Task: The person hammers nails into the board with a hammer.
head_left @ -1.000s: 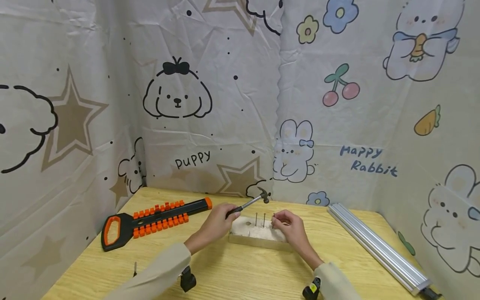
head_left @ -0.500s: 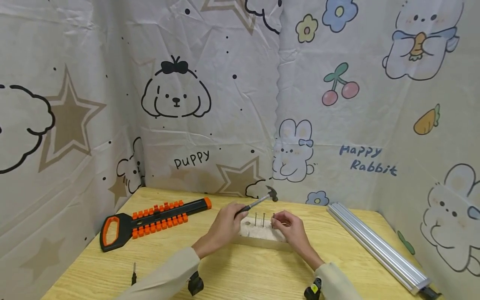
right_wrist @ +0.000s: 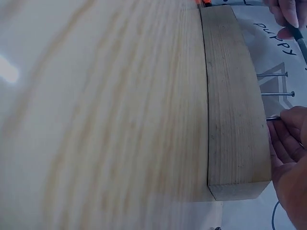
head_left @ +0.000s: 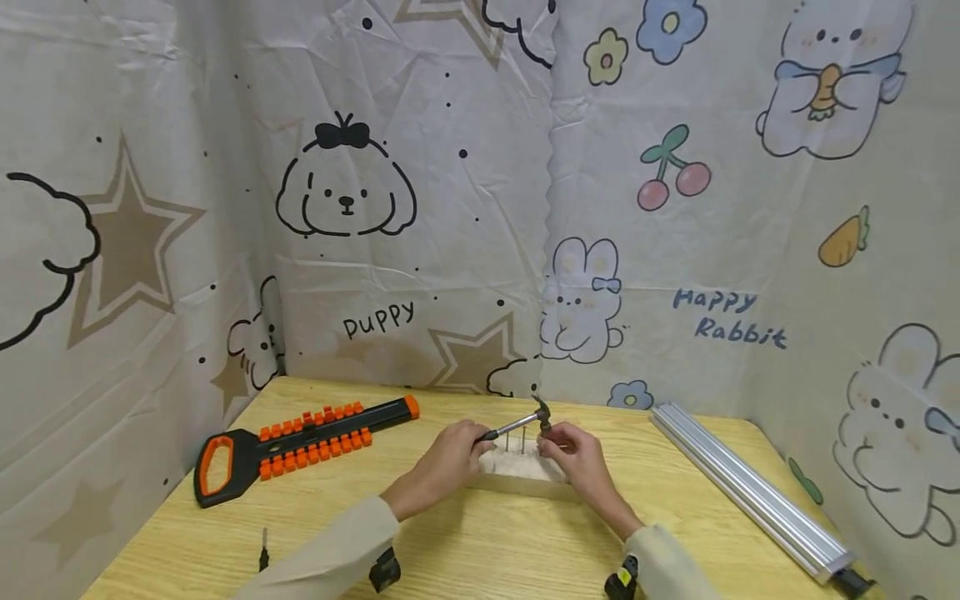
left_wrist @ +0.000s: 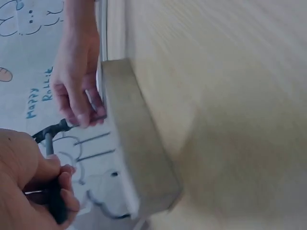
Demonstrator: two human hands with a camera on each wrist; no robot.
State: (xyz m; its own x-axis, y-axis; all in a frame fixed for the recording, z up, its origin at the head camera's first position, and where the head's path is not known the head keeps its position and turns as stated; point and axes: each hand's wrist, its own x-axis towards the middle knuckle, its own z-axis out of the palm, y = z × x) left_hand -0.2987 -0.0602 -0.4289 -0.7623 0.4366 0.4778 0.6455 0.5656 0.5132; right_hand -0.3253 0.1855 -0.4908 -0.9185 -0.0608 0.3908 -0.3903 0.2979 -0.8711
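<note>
My left hand (head_left: 450, 454) grips a claw hammer (head_left: 517, 422) by its dark handle. The hammer's head hangs just over the fingertips of my right hand (head_left: 577, 454), meeting the top of a nail in the left wrist view. That nail (right_wrist: 272, 118) is pinched upright between right thumb and fingers, point at the block's top; the fingers hide much of it. Below lies a pale wooden block (head_left: 525, 485) flat on the table. Two more nails (right_wrist: 276, 74) stand upright in it, left of the pinched one. A dark hole (left_wrist: 114, 174) shows farther left on its top.
A black rack with orange clips and a looped handle (head_left: 315, 437) lies at the left. Nearer me is a thin dark tool with a metal shaft (head_left: 264, 550). A long silver metal profile (head_left: 750, 492) lies along the right. Patterned cloth (head_left: 450, 250) hangs behind the table (head_left: 465, 550).
The hammer shifts right, then its head comes down from above the nails to the pinched nail. My right hand keeps its pinch on the nail in place.
</note>
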